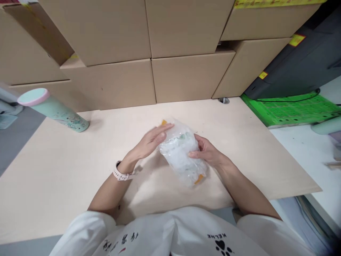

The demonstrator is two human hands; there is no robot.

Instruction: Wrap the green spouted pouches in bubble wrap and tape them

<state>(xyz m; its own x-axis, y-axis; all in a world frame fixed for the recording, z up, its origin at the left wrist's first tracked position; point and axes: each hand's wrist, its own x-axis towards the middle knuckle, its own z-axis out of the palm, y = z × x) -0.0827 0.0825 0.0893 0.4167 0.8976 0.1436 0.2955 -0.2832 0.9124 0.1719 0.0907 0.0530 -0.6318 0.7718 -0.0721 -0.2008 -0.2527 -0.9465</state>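
Observation:
A clear, crinkled plastic bag (181,153) with whitish contents and faint green print is in front of me over the table. Orange patches show at its upper left and lower right corners. My right hand (206,151) grips the bag's right side, the thumb on top and the fingers curled behind its edge. On the upper left of the bag rests my left hand (153,140), its fingers stretched out flat against the plastic. A pale pink watch band circles my left wrist. What exactly is inside the bag I cannot make out.
Stacked cardboard boxes (119,85) line the back of the pale wooden table (80,177). A mint-green tumbler (58,113) with a pink rim stands at the left. To the right are a green plastic crate (290,108) and a large dark case (298,67). A round cable hole (223,101) sits near the boxes.

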